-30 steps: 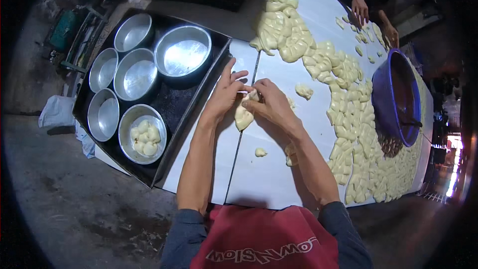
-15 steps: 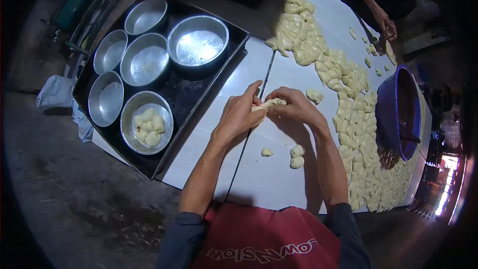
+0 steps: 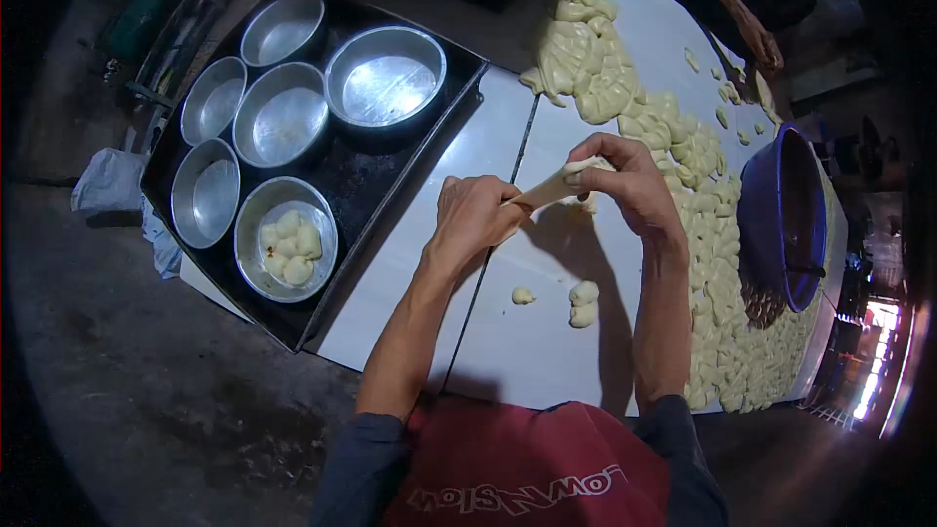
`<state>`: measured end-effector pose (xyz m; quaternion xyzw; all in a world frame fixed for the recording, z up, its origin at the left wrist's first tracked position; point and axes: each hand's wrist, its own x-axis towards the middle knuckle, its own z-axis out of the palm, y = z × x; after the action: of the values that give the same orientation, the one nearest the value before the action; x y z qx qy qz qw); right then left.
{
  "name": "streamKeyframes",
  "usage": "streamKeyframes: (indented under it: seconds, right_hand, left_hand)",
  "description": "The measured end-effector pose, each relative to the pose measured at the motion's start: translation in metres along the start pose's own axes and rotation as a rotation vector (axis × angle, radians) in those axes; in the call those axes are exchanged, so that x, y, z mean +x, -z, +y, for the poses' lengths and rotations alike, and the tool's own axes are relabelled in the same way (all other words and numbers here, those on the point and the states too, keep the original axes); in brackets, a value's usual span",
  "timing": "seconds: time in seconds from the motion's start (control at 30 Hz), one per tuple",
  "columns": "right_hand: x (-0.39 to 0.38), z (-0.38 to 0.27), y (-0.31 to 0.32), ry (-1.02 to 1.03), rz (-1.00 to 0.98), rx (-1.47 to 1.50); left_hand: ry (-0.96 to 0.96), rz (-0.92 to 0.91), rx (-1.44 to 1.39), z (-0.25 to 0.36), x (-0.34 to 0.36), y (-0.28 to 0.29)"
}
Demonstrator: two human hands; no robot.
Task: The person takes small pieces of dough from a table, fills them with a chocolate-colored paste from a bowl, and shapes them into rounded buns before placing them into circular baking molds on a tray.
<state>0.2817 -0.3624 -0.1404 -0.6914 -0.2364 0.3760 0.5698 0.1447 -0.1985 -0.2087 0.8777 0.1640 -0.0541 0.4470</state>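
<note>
A strip of pale dough [image 3: 549, 189] is stretched taut above the white tabletop [image 3: 522, 351]. My left hand [image 3: 476, 218] is closed round its lower left end. The fingers of my right hand [image 3: 630, 181] pinch the upper right end, raised a little higher. Behind the strip, partly hidden by my right hand, a dough lump [image 3: 586, 205] rests on the table. Nearer to me lie a small dough ball [image 3: 523, 296] and a pair of dough pieces touching each other [image 3: 584, 304].
On the left, a black tray [image 3: 376, 171] carries several round metal pans; the nearest pan [image 3: 330, 268] holds several dough balls. Many dough pieces [image 3: 708, 263] cover the table's right side, around a purple basin [image 3: 750, 205]. Another person's hand [image 3: 759, 42] is at the far right.
My right hand has moved right and up, drawing the dough out from a short bunched piece into a long strip. My left hand has closed further round its end and turned knuckles-up.
</note>
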Motion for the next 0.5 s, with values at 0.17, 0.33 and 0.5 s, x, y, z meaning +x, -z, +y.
streamKeyframes:
  seconds: [0.17,0.33,0.5]
  right_hand:
    - [0.01,0.003,0.004,-0.02,-0.116,-0.268]
    - [0.021,0.047,0.001,0.127,-0.186,-0.89]
    - [0.019,0.055,-0.003,0.041,-0.088,-0.49]
  left_hand:
    - [0.001,0.043,-0.135,0.006,-0.008,0.006]
    - [-0.029,0.017,-0.087,0.004,-0.003,0.005]
    - [-0.186,0.215,-0.151,-0.011,-0.006,-0.003]
